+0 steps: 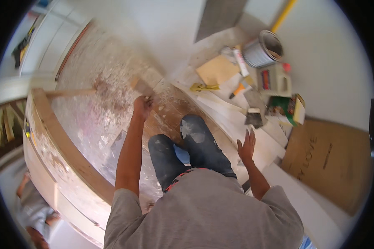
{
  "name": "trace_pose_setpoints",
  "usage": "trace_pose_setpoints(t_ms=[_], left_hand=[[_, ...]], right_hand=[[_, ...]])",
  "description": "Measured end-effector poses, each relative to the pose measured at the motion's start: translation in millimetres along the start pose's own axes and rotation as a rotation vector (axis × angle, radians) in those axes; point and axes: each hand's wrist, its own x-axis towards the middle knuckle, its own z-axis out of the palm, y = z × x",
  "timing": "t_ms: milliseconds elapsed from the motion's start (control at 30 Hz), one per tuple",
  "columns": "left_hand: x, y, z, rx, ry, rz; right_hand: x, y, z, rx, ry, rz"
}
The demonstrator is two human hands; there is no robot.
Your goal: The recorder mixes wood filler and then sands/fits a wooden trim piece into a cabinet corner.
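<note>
My left hand (142, 107) is stretched forward over the stained floor, its fingers closed round a flat tan-and-grey tool (142, 86). Blur keeps me from telling whether that tool is a wide scraper or a brush. On the other side, my right hand (247, 146) is raised with fingers spread and nothing in it. Nearest to it lies a wide-bladed putty knife (253, 118) with a dark blade, on white boards (226, 114). An orange-handled scraper (240, 88) lies farther off, beside a crumpled yellow strip (204, 87).
An open metal can (262, 50), a pale jug (274, 79) and a green box (281, 108) stand along the right wall. A big cardboard box (328, 162) leans nearby. A curved wooden-edged structure (66, 145) bounds the left. Another person (37, 211) is beyond it.
</note>
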Motion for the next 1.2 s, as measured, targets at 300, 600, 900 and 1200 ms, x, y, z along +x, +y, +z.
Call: trace_pose_setpoints(t_ms=[300, 600, 900, 1200], left_hand=[[77.6, -44.3, -28.6, 0.776, 0.013, 0.485], [146.1, -86.7, -55.6, 0.610, -0.101, 0.565], [186.9, -82.6, -31.1, 0.770, -0.197, 0.488], [239.5, -84.6, -45.4, 0.832, -0.439, 0.972]], right_hand=[[5.1, 52.9, 132.0, -0.434, 0.281, -0.161], [-9.4, 60.9, 144.7, -0.290, 0.451, -0.274], [-4.5, 62.5, 144.3, -0.347, 0.531, -0.318], [-7.3, 55.3, 142.7, -0.342, 0.510, -0.282]])
